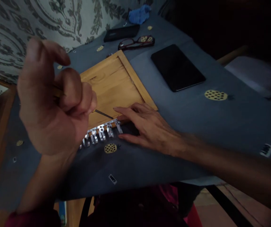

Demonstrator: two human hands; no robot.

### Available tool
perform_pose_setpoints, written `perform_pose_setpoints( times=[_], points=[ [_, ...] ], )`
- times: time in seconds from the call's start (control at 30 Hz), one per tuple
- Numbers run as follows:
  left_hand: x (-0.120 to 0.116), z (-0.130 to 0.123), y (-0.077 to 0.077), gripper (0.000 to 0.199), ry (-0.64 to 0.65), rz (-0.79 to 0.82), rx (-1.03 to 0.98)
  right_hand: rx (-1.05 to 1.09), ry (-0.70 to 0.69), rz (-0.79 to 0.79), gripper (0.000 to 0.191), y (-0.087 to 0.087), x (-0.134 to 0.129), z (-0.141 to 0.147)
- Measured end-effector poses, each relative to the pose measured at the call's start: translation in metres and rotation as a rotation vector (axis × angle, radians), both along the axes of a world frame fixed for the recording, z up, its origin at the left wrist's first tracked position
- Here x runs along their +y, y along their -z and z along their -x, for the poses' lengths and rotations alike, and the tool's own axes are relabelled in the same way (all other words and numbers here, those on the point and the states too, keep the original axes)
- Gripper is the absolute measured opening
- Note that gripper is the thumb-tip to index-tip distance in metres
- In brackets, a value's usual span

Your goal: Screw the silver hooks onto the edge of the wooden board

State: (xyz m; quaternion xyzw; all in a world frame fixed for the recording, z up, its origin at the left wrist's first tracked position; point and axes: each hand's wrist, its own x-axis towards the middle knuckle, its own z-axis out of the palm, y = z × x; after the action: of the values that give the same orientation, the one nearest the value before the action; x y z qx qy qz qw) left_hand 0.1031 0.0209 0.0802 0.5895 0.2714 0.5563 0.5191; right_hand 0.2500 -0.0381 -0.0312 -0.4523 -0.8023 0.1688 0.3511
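Relation judged decisive: tip of screwdriver against two o'clock end of metal hook strip. Lies along near edge of wooden panel, long axis from eight to two o'clock. Bearing from left hand: about four o'clock; from right hand: about nine. Nearer to that end: right, just beside it. Shaft aimed between three and four o'clock, tip close to metal; contact, cannot tell.

Left pose: high at panel's left side, palm partly in view, fingers clenched round screwdriver handle, mostly hidden; topmost digit crooked toward three o'clock.

Right pose: low at panel's near corner, forearm in from four o'clock, fingers toward nine to ten, thumb and forefinger spread about strip's end, not clenched; touch on metal uncertain.
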Motion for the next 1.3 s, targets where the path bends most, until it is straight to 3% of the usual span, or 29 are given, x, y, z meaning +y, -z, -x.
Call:
perform_pose_setpoints(
  times=[0.1,0.3,0.47,0.63,1.0,1.17,1.3],
  points=[
    [-0.005,0.003,-0.001,0.048,0.04,-0.013,0.042,0.007,-0.003,0.002,0.06,0.0,0.0,0.0],
    [-0.014,0.003,0.003,0.041,-0.075,0.036,0.081,0.009,0.008,-0.006,0.059,0.001,0.001,0.001],
    [-0.012,0.002,0.008,0.031,-0.067,0.026,0.107,0.005,-0.001,-0.003,0.06,-0.001,0.001,0.0],
    [-0.012,-0.001,0.008,0.036,-0.07,0.056,0.089,0.009,0.006,-0.004,0.061,0.0,0.0,0.0],
    [-0.011,-0.002,0.016,0.031,0.022,0.006,0.037,0.012,-0.004,-0.034,0.061,0.0,0.001,0.0],
    [-0.01,-0.001,0.017,0.024,-0.005,0.05,0.038,0.013,-0.005,0.001,0.058,-0.001,0.0,0.0],
    [-0.01,0.0,0.017,0.024,0.078,0.038,0.022,0.004,0.002,-0.017,0.061,0.0,0.0,0.001]
  ],
)
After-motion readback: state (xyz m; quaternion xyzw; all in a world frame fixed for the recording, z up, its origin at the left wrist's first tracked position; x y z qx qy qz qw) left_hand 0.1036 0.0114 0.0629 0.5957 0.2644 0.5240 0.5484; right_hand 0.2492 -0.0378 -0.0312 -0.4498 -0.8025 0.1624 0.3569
